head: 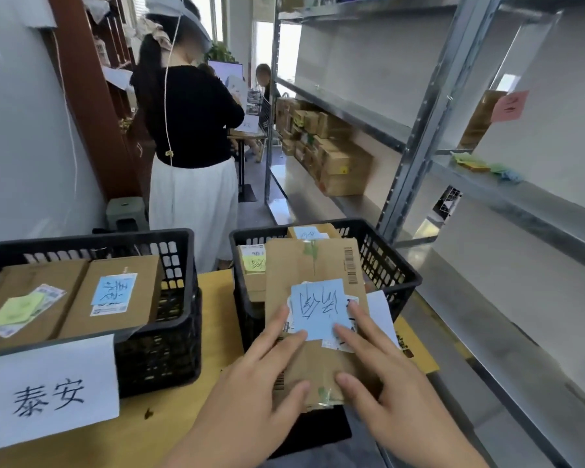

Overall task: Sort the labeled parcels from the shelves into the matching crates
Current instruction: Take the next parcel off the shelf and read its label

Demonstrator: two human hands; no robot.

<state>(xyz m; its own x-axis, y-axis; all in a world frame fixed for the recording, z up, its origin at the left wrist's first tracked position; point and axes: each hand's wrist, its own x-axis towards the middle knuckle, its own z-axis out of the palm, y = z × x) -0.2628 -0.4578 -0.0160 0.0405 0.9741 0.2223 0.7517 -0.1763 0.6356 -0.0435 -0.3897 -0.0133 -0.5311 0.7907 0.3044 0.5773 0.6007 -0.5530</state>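
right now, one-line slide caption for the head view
Both hands, left hand and right hand, press a blue-labelled cardboard parcel onto the full right black crate.

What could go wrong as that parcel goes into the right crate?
1. The parcel lies on a heap already above the right crate rim, its near end overhanging; it may tip out when both hands, left hand and right hand, let go.
2. Its blue note looks loosely stuck and could peel off under the fingers, leaving the parcel unlabelled.
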